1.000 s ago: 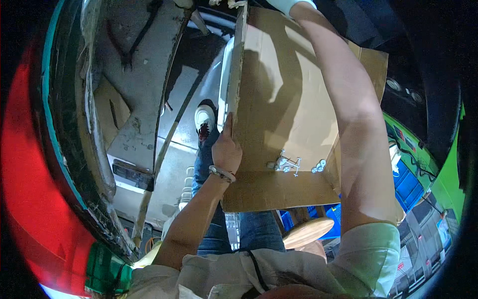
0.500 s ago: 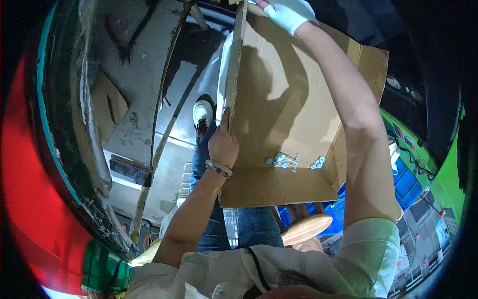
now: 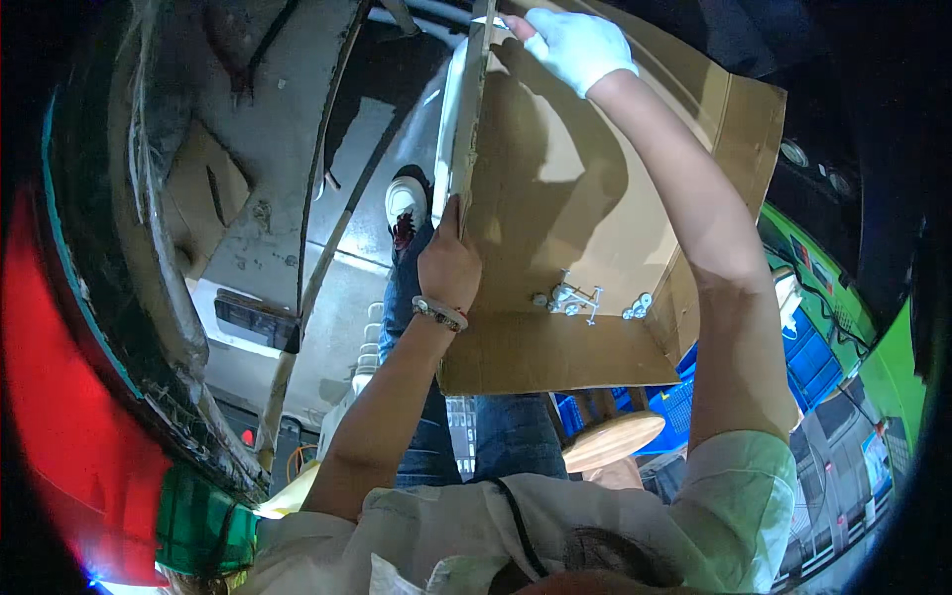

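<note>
A: Where is the box, and how do the hands stand?

B: Cardboard box (image 3: 605, 243) directly before the person, near end above the jeans. Left hand (image 3: 451, 268), bare, closed over the left wall (image 3: 468, 129) toward its near end, one finger laid straight along it. Right hand (image 3: 583, 50), white-gloved, at the far left, thumb reaching toward the same wall. Whether it grips the cardboard: cannot tell.

A: Best way to handle this?

B: A judgement: firm, even bracing on the left wall, with force running along the cardboard, since pushing across it could buckle it. Box best held steady. Small grey wheeled pieces (image 3: 575, 297) lie inside, beside the near wall (image 3: 555, 355), and look loose; a jolt might set them rolling. Right forearm best lifted clear of the right side.

A: Direction?

B: Opening faces up toward the person. Long axis runs near to far, left wall's near end slightly farther left than its far end. A cardboard panel (image 3: 749, 139) juts out far right. Round wooden seat (image 3: 615, 441) sits outside, near right.
</note>
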Demonstrator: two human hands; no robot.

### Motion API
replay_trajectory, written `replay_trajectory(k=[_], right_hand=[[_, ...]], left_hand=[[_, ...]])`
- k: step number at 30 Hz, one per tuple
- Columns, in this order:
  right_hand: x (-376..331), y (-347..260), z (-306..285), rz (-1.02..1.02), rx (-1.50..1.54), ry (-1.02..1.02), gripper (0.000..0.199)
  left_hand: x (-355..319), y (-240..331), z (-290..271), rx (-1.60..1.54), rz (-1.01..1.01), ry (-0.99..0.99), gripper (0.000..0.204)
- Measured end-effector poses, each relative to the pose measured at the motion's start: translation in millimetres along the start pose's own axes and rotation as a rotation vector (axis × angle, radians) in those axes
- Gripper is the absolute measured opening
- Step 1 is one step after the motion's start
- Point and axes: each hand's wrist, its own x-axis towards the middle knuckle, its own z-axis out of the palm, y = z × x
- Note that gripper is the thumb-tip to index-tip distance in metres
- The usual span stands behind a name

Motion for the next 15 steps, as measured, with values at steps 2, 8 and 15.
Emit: replay_trajectory(k=[2,8,15], right_hand=[[-1,-7,6,0.069,-0.036,-0.094,0.039],[-19,-2,43,0.034,0.035,0.016,0.043],[-40,-10,54,-0.035,0.128,0.107,0.042]], left_hand=[[0,1,0,-0.014,-0.017,0.005,0.051],[0,0,5,0.003,-0.013,0.011,0.049],[-1,4,2,-0.025,-0.046,-0.014,0.049]])
